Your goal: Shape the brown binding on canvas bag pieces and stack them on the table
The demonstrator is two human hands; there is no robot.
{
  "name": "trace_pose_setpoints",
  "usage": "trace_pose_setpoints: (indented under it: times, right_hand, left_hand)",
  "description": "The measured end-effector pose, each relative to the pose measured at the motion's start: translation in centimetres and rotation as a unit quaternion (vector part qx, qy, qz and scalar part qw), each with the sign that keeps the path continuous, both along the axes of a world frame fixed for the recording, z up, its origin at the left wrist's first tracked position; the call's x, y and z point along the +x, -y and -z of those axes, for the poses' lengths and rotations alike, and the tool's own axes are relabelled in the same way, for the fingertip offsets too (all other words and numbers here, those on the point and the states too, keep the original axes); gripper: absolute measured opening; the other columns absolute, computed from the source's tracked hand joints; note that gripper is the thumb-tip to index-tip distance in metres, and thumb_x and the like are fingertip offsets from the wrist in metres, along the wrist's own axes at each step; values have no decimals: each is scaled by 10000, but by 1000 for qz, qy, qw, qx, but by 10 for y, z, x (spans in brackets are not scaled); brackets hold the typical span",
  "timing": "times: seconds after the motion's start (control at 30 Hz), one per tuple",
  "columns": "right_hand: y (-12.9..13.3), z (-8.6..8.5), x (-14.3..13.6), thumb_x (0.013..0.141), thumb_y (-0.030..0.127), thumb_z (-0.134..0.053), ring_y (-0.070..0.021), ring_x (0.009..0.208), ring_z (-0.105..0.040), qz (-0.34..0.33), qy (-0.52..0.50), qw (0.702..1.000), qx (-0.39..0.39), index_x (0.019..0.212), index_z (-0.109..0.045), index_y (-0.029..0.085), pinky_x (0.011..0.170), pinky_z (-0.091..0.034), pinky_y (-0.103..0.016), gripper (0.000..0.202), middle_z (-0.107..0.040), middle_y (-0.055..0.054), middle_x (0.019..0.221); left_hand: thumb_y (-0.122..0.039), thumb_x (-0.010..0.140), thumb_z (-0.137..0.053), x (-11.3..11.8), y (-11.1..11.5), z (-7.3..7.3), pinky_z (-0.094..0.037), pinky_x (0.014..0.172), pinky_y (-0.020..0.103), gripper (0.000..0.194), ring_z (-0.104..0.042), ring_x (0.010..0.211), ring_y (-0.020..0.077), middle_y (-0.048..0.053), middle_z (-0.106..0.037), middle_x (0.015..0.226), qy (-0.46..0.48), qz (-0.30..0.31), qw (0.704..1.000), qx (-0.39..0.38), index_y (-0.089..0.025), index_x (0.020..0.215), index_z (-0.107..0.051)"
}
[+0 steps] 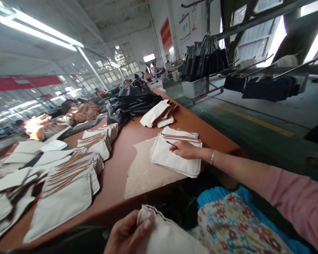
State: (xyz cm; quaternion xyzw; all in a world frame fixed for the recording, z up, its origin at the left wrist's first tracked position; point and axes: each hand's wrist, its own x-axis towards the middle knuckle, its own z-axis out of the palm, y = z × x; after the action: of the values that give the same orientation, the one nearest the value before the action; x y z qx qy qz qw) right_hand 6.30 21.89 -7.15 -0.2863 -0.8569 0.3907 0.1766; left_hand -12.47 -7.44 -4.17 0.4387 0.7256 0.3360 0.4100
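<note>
My left hand [129, 231], low in the view, pinches the corner of a white sewn panel [166, 233] between thumb and fingers. The panel's lower part runs out of view. My right hand [184, 150] is closed on a thin dark stick-like tool [171, 144] whose tip points left; its exact kind is too small to tell. Under that hand lies a neat stack of white panels [172, 159] with brown edges. The stack rests partly on a sheet of tan paper [140, 176] at the edge of the brown table [122, 141].
Fanned rows of white panels [66, 197] cover the table's left side. Behind the stack sit folded white and brown pieces [156, 113], then a heap of black bags [132, 102]. A rack with hanging black bags [204, 61] stands right. Other people work far back.
</note>
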Motion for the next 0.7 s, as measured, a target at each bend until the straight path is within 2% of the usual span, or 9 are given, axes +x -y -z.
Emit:
trace_pose_setpoints:
  times: [0.1, 0.13, 0.23, 0.27, 0.3, 0.43, 0.57, 0.63, 0.7]
  right_hand:
    - [66, -17, -2, 864, 137, -529, -145, 1015, -634, -92, -54, 993, -48, 1166, -648, 156, 884, -460, -210, 326, -694, -54, 1130]
    - [86, -22, 0, 854, 139, -539, -136, 1016, -636, -138, -81, 983, -86, 1186, -640, 170, 884, -465, -208, 347, -689, -43, 1139]
    - [128, -33, 6, 824, 161, -590, -156, 1032, -621, -285, -168, 904, -272, 1219, -612, 134, 903, -468, -250, 396, -660, -83, 1160]
    - [136, -35, 9, 815, 171, -612, -154, 1010, -618, -304, -182, 883, -309, 1209, -611, 123, 894, -468, -252, 396, -656, -88, 1140]
    - [141, -38, 11, 808, 181, -635, -143, 967, -615, -307, -187, 876, -323, 1185, -616, 117, 870, -469, -244, 383, -655, -82, 1100]
    - [149, -45, 20, 789, 204, -687, -92, 746, -554, -299, -174, 887, -306, 1035, -624, 96, 714, -454, -203, 275, -617, -25, 864]
    - [157, -51, 28, 815, 237, -665, -63, 606, -447, -290, -184, 901, -267, 932, -593, 107, 588, -380, -182, 188, -524, 32, 718]
    - [163, -56, 34, 860, 248, -602, -71, 599, -429, -270, -206, 916, -214, 894, -580, 122, 575, -362, -189, 133, -498, 37, 704]
    - [169, -60, 40, 882, 219, -543, -92, 650, -452, -231, -231, 938, -116, 843, -566, 134, 615, -372, -206, 96, -501, 24, 719]
  left_hand:
    - [-490, 770, -702, 15, 1, -9, -388, 559, 205, 339, -484, 640, 133, 4, -565, 693, 100, 54, 994, -1, -153, 766, -667]
    - [-470, 775, -705, 20, 2, -13, -396, 570, 209, 319, -482, 652, 135, 6, -553, 704, 116, 65, 991, 13, -154, 757, -665]
    - [-456, 765, -716, 30, 5, -27, -440, 629, 236, 302, -511, 720, 167, 29, -575, 768, 129, 79, 987, 58, -161, 735, -655]
    - [-466, 759, -718, 33, 7, -32, -449, 640, 244, 310, -520, 730, 177, 34, -584, 778, 132, 82, 986, 59, -163, 742, -652]
    - [-480, 753, -718, 35, 9, -36, -452, 639, 249, 321, -526, 729, 183, 35, -590, 776, 135, 85, 986, 54, -166, 755, -651]
    - [-510, 734, -725, 47, 15, -51, -421, 581, 227, 369, -524, 679, 171, 28, -585, 741, 131, 102, 986, 30, -160, 823, -653]
    - [-476, 779, -697, 55, 19, -66, -388, 576, 211, 351, -510, 683, 153, 22, -575, 771, 109, 132, 984, 40, -150, 893, -634]
    - [-456, 816, -665, 58, 19, -71, -379, 591, 208, 323, -492, 701, 145, 11, -560, 784, 85, 152, 984, 49, -153, 916, -616]
    - [-425, 842, -646, 62, 18, -73, -365, 600, 200, 281, -445, 698, 128, -15, -512, 768, 44, 169, 983, 63, -157, 910, -599]
